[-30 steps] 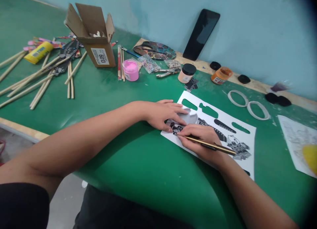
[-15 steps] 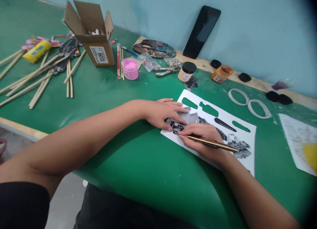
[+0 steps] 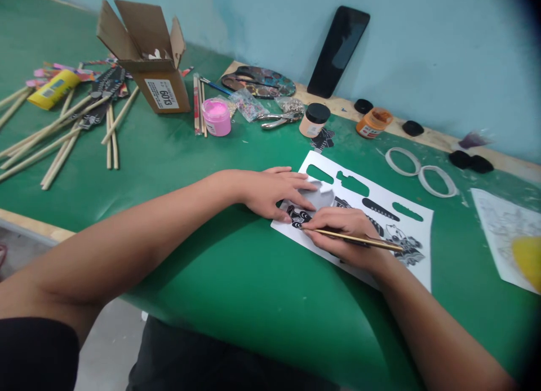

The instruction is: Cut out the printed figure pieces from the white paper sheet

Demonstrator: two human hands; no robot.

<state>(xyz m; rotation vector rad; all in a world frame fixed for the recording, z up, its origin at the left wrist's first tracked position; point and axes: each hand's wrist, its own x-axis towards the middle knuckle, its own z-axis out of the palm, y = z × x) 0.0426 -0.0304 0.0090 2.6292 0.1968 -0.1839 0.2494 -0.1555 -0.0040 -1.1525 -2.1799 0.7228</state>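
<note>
My left hand (image 3: pixel 279 194) lies flat with its fingers spread, pressing on the left end of a white sheet (image 3: pixel 416 225) printed with black figures. A slim gold pen-shaped tool (image 3: pixel 359 239) is pinched in my right hand (image 3: pixel 342 230), its tip hidden near my fingertips. That tip is beside a small black-and-white printed shape (image 3: pixel 299 216) just below my left fingers. Several shaped holes run along the far side of the sheet. A grey piece (image 3: pixel 321 195) shows between my hands, partly covered.
Behind the sheet stand a black-lidded jar (image 3: pixel 315 120), an orange paint jar (image 3: pixel 374 123) and pliers (image 3: pixel 281 119). A pink jar (image 3: pixel 217 118) and open cardboard box (image 3: pixel 163 92) are farther left, near wooden sticks (image 3: pixel 63 154). Two white rings (image 3: pixel 437 181) lie right.
The whole view has shifted slightly, so things appear a little farther left. Both hands keep nearly the same pose on the sheet, and the gold tool stays in my right hand.
</note>
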